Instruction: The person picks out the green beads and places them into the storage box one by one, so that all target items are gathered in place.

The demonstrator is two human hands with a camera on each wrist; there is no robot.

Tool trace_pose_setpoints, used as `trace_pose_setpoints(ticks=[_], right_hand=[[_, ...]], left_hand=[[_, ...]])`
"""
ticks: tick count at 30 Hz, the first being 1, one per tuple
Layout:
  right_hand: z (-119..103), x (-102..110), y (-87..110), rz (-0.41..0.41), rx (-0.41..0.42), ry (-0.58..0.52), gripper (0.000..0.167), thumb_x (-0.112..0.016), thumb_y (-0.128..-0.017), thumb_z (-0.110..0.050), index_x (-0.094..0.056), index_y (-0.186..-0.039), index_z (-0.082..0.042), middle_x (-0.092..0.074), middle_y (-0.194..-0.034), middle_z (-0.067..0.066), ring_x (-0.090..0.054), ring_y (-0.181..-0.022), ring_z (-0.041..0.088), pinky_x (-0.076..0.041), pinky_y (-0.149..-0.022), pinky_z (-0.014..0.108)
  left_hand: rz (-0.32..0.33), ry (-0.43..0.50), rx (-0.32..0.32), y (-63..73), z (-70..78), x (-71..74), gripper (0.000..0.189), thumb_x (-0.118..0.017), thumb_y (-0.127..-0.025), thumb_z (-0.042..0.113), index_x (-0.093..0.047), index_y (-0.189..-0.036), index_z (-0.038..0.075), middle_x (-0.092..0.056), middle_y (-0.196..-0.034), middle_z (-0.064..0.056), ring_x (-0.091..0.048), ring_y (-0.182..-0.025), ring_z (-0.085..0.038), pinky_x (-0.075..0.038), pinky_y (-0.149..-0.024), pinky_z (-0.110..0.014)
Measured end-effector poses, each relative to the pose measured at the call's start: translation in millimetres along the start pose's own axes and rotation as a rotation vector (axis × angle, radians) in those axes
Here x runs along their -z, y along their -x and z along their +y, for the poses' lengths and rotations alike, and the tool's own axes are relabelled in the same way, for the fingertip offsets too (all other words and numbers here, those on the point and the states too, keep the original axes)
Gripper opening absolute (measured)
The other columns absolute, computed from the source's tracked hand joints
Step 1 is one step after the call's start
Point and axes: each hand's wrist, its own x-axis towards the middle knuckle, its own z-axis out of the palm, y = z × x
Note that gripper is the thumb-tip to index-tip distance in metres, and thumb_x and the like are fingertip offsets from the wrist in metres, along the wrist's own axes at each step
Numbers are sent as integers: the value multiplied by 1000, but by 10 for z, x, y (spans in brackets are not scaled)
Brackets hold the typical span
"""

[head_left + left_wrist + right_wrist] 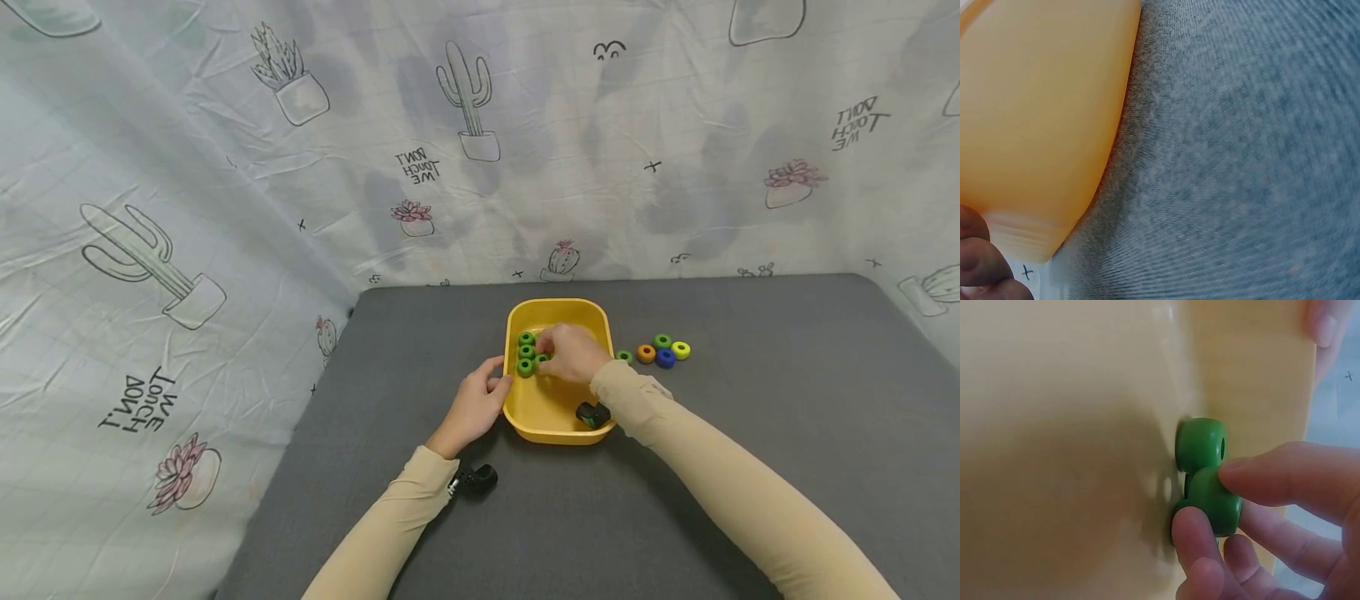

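A yellow plastic tray [555, 435] stands on the dark grey table, with several green beads [526, 352] lined up inside along its left wall. My right hand [573, 354] reaches into the tray and pinches a green bead [1216, 503] between thumb and fingers, right beside the row. Another green bead [1200, 445] sits just past the thumb tip in the right wrist view. At the tray's left rim, my left hand [477, 404] holds the edge. Its fingers [982, 262] show against the outer wall in the left wrist view.
Right of the tray lie loose beads: orange [647, 354], blue [665, 358], yellow [681, 350] and green [662, 342]. One more green bead [624, 357] is close to the tray's right wall. A patterned cloth [540, 167] hangs behind the table.
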Motion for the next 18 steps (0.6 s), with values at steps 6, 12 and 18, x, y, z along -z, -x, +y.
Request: trace_pose_setpoints(ticks=[6,12,18], right_hand=[[15,-22,-21,-33,-11,4,24,-82,-89,-12,-74,-109,-2,-73,-102,12,-64,-90,24,-55,-92,42],[19,-16,-11,-35,-7,-4,21,-80,-90,-8,-73,-109,-1,-71,-100,12,-63,-89,24,-55,-89,42],[27,-12,-3,-20,7,-27,21,-79,-91,-8,-73,-109,-1,-72,-99,12,-64,-88,24,-55,-89,42]], left_hand=[[-1,2,-15,-3,-6,4,48,-50,-110,20,-45,-154,2,-73,-88,-12,-53,-59,-12,-40,-55,-24],[0,-3,-22,-10,-12,1,47,-51,-110,20,-46,-153,1,-68,-80,-12,-51,-56,-12,-38,-53,-25],[0,-3,-15,-11,-21,-3,48,-50,-110,20,-46,-154,2,-68,-80,-10,-51,-56,-12,-38,-53,-25]])
